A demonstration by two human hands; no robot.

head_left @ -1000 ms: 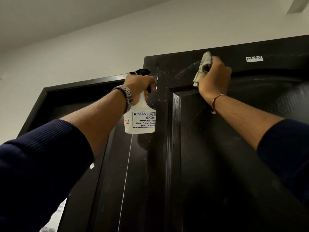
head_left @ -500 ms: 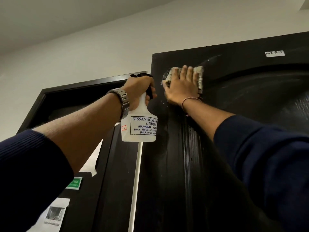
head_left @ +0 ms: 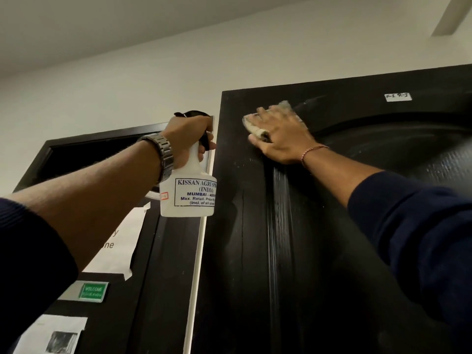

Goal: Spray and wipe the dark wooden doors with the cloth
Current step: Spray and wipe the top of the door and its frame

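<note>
A tall dark wooden door fills the right half of the view, with wet streaks near its top. My right hand lies flat on the door's upper left corner, fingers straight, pressing a pale cloth against the wood. Left of the door edge, my left hand grips the neck and black trigger of a white spray bottle, held upright. A second dark door stands further left, behind the bottle.
A small white label is stuck near the right door's top. On the left door hang a white paper notice, a green welcome sign and a printed sheet. White wall and ceiling lie above.
My right hand went from gripping the bunched cloth at the door's top to pressing it flat, sliding left toward the corner. The view has tilted down, showing more of the left door.
</note>
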